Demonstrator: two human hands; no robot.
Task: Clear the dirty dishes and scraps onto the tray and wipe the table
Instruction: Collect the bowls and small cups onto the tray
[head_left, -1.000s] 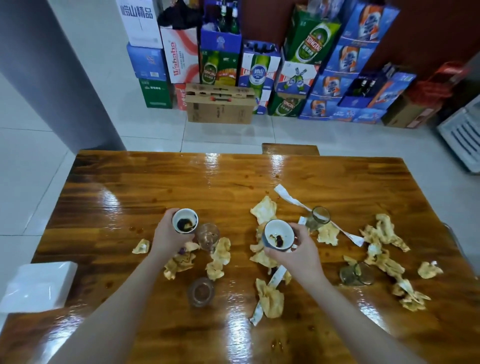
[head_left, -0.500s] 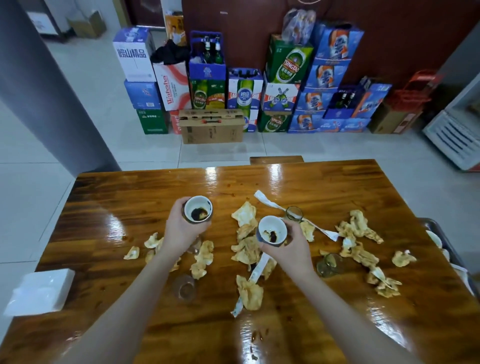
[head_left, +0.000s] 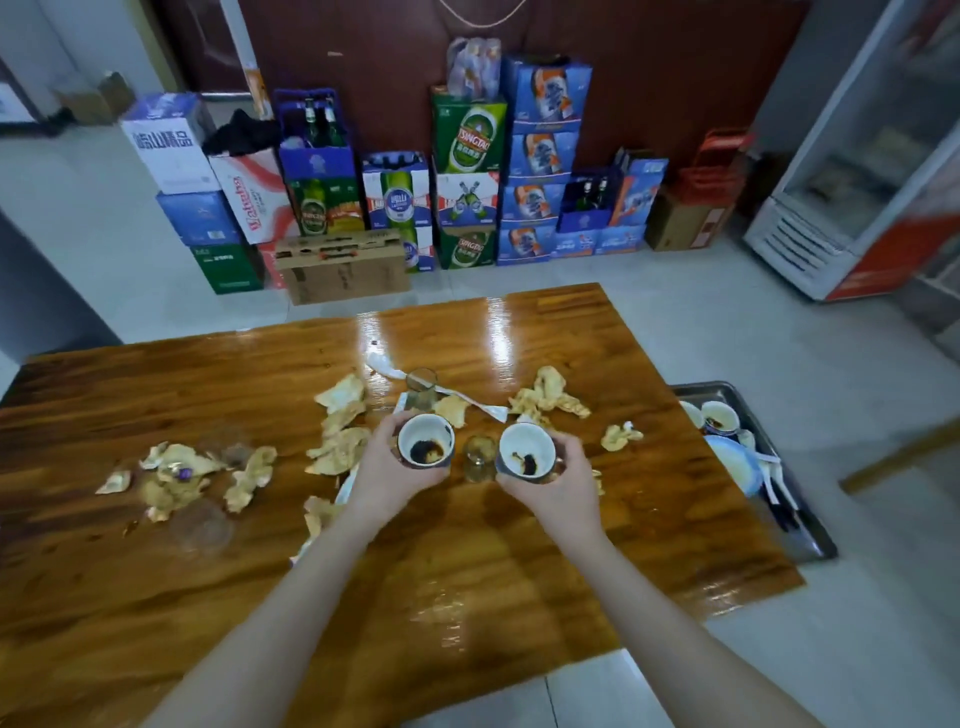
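Cups (head_left: 423, 430) (dark dregs (head_left: 426, 451) inside) held above table (head_left: 156, 597).

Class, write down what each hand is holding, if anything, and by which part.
The left hand grips a dirty white cup round its side wall. The right hand grips the other dirty cup likewise, round its side wall.

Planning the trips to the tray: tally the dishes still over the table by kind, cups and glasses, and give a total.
White cups, one gripped in the left hand and one in the right hand: 2
Small glasses on the table, the two at the left blurred: 4
Total: 6
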